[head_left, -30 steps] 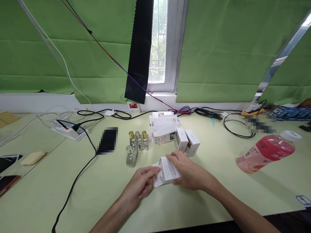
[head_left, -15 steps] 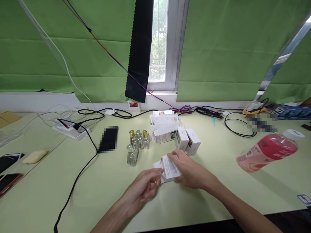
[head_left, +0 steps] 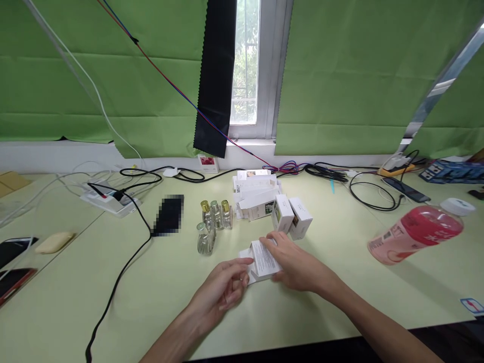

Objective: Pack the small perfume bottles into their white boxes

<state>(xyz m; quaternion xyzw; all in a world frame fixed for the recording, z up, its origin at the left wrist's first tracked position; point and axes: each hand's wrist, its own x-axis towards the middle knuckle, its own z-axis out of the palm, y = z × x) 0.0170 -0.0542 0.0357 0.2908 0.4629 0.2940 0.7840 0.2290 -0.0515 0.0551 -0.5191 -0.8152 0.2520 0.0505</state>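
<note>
White cardboard, a small box (head_left: 263, 261), lies on the worktop (head_left: 325, 297) under the right hand (head_left: 293, 262), whose fingers press flat on it. Left hand (head_left: 223, 288) pinches its open flap. Just behind the box stand glass bottles (head_left: 212, 222).

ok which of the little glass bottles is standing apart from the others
The front bottle, silver-capped, stands alone nearest the left hand. The other three bottles line up in a tight row behind it, beside the box pile.

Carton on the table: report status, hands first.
Right hand pressing the carton flat on the table. Left hand at its open flap. Bottles just beyond, clear.
</note>
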